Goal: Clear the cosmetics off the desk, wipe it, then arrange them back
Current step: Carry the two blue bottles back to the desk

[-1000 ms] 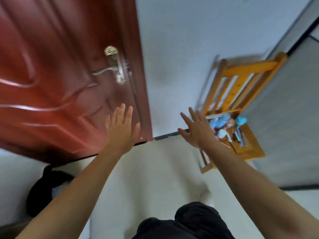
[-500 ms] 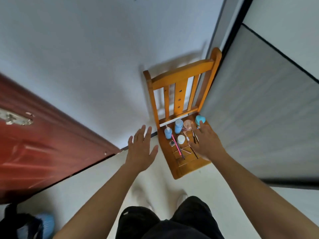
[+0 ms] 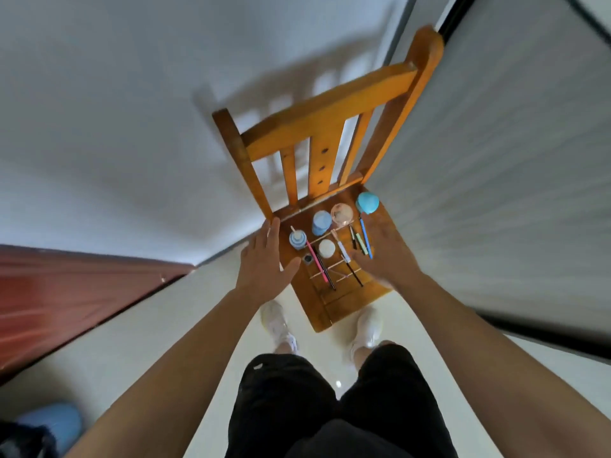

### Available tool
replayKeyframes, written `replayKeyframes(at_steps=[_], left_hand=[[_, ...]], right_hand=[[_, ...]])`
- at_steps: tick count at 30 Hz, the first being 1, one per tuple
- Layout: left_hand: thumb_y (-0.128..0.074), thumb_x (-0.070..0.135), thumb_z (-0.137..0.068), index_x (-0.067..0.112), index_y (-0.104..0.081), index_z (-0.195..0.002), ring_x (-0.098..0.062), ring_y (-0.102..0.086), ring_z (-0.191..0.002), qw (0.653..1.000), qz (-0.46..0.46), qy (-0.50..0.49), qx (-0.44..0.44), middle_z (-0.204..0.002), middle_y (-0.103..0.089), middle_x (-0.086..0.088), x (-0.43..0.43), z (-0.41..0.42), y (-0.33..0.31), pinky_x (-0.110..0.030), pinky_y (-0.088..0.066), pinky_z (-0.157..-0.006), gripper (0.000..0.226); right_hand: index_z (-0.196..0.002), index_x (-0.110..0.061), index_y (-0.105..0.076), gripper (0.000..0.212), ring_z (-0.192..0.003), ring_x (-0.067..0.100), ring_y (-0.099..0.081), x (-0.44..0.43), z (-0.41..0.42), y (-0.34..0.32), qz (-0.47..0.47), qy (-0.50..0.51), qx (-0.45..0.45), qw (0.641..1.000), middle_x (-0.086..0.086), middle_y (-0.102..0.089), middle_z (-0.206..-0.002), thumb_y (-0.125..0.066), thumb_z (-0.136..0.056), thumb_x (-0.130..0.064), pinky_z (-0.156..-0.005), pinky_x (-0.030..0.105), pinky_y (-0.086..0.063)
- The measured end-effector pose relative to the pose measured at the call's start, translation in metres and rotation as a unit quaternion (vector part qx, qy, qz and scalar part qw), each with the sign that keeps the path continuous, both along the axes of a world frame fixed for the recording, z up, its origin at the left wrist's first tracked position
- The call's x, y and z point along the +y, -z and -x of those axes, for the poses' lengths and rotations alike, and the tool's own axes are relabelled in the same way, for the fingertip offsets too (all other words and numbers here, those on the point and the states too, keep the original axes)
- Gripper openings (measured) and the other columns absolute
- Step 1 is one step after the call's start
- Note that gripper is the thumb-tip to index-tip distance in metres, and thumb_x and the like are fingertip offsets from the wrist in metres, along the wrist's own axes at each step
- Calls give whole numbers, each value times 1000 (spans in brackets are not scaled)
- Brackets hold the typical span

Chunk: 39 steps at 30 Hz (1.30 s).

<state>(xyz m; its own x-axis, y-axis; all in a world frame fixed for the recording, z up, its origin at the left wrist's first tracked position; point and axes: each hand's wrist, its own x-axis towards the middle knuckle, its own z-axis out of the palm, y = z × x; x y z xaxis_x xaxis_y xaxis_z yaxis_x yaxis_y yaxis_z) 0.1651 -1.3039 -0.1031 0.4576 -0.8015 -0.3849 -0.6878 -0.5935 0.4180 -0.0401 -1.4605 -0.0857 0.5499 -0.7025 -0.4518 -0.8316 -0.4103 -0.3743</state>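
Note:
Cosmetics lie on the seat of a wooden chair (image 3: 334,302): a small blue pump bottle (image 3: 297,240), a blue-capped jar (image 3: 321,222), a pinkish round compact (image 3: 342,213), a turquoise round case (image 3: 367,202), a white round jar (image 3: 327,248), a small dark pot (image 3: 308,259), a pink pencil (image 3: 318,262) and several other pencils and brushes. My left hand (image 3: 266,259) hovers open at the seat's left edge, holding nothing. My right hand (image 3: 383,252) is spread open over the seat's right side, beside a blue pen (image 3: 365,238).
The chair stands against a white wall (image 3: 132,127), with a grey ribbed panel (image 3: 512,193) on its right. A reddish-brown door (image 3: 66,292) is at the left. My white shoes (image 3: 276,320) stand on the pale floor just in front of the seat. A dark and blue object (image 3: 43,428) lies bottom left.
The view has swung from the door to the chair and come closer. Both hands have moved down to either side of the cosmetics on the seat.

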Motion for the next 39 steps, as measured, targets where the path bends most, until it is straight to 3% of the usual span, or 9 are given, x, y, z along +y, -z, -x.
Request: replayKeyframes(at_steps=[10,13,16,20,23,26,32,35,39], left_hand=[[-65,51,-88,19,-19,-156,-31,-31,-147,965,57,-246,68,-161,-31,-7,-35,44,145,-52,-30,-115,88],[-68,48,-86,19,-24,-155,-29,-33,-145,949,72,-294,92,-159,-35,-6,-42,53,180,-42,-28,-112,86],[-71,46,-82,22,-30,-152,-24,-38,-142,940,72,-309,121,-154,-42,-1,-49,56,206,-45,-32,-113,85],[-71,46,-84,20,-50,-139,-18,-56,-125,937,81,-327,89,-136,-61,2,-63,50,220,-39,-47,-106,64],[-68,50,-87,20,-55,-134,-15,-61,-119,941,92,-321,53,-130,-66,3,-65,46,208,-27,-47,-98,57],[-68,49,-88,13,-60,-129,-15,-63,-113,939,141,-313,31,-124,-69,1,-53,44,177,-31,-53,-96,55],[-78,33,-85,8,-64,-121,-9,-64,-101,914,243,-324,17,-113,-70,3,-23,45,75,-24,-54,-86,46],[-77,42,-84,17,-61,-124,0,-59,-96,895,249,-371,9,-110,-60,18,-15,46,12,-15,-50,-82,50],[-76,47,-83,24,-56,-128,-5,-60,-99,863,297,-408,-12,-113,-58,19,-4,52,-80,-13,-49,-80,54]], right_hand=[[-159,-29,-6,91,-148,27,-33,-47,-34,185,-59,-52,-90,993,1,-25,-166,-61,-92,-57,-111,40,-38],[-160,-22,-12,94,-144,23,-38,-49,-42,224,-79,-13,-139,987,3,-34,-162,-64,-89,-56,-106,26,-31],[-160,-17,-19,98,-139,18,-45,-50,-50,246,-109,-12,-164,980,2,-44,-155,-73,-85,-49,-103,21,-35],[-147,-16,-42,77,-126,16,-58,-55,-67,255,-100,-44,-171,979,-2,-61,-139,-75,-85,-47,-91,12,-44],[-144,-14,-47,72,-120,16,-62,-57,-70,244,-98,-48,-175,979,0,-65,-134,-73,-87,-49,-80,-1,-38],[-142,-13,-49,73,-118,10,-62,-54,-62,215,-92,-9,-213,973,0,-65,-134,-73,-85,-52,-92,18,-55],[-139,-18,-50,71,-122,13,-59,-37,-48,113,-110,23,-276,955,-2,-63,-132,-75,-82,-53,-97,35,-56],[-137,-30,-48,65,-121,10,-60,-30,-41,48,-84,15,-312,946,-10,-64,-130,-78,-82,-50,-99,33,-55],[-139,-39,-41,71,-120,5,-61,-29,-47,-40,-112,-5,-372,922,-19,-61,-132,-81,-81,-44,-99,33,-56]])
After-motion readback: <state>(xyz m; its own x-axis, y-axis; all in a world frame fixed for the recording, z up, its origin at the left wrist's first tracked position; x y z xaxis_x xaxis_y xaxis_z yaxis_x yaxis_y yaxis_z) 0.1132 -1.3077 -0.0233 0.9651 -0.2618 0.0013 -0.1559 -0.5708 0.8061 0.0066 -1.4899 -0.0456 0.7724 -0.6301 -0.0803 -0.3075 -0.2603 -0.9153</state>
